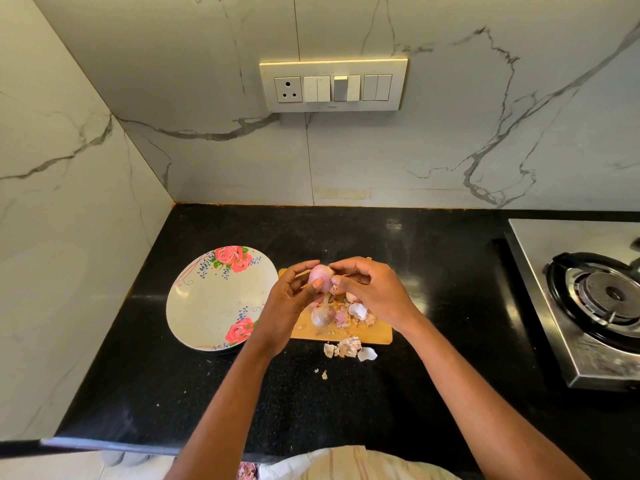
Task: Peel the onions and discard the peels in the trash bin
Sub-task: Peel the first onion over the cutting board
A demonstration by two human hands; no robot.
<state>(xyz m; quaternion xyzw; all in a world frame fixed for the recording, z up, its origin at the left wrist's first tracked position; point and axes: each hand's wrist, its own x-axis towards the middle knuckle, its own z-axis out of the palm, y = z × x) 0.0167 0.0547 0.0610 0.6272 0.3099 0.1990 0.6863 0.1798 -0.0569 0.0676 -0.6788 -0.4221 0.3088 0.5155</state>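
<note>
Nearest, loose peels [349, 348] are lying on the black counter [433, 271], not yet binned; no trash bin is being shown. On the cutting board [346, 332] one unpeeled onion [322, 315] is waiting among more skins. Above it, a mostly bare onion [320, 276] is being gripped by the left hand [291, 299] while skin is being pinched off by the right hand [370, 289]; the floral plate [207, 306] is sitting beside the board.

Two onions [320, 277] [322, 316], one floral plate [211, 306], one cutting board [346, 332], one stove burner [604, 294], one switch panel [333, 85].
</note>
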